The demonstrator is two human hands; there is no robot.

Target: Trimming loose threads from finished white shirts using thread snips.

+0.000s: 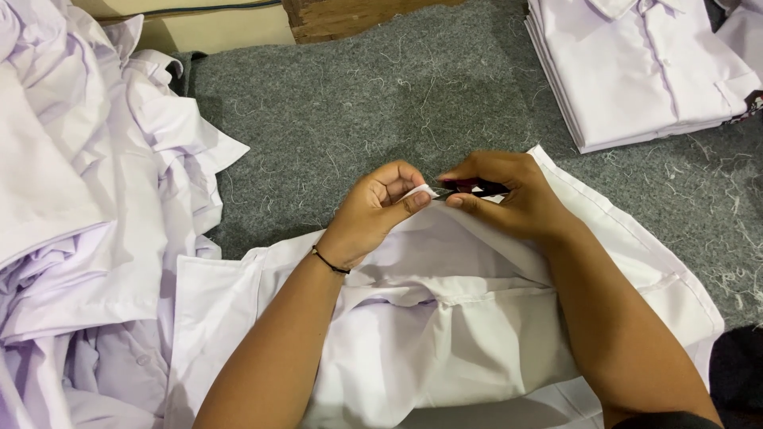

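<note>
A pale lilac shirt point(445, 334) lies open on the grey felt surface point(381, 103) in front of me. My left hand point(377, 210) pinches a small corner of the shirt's fabric between thumb and fingers. My right hand point(509, 195) meets it from the right and grips a small black thread snip point(475, 189), its tip at the pinched corner. A thin black band circles my left wrist.
A loose heap of crumpled lilac shirts point(87, 206) fills the left side. A neat stack of folded shirts point(644, 71) sits at the back right. Thread scraps litter the felt. A wooden block point(350, 16) stands at the far edge.
</note>
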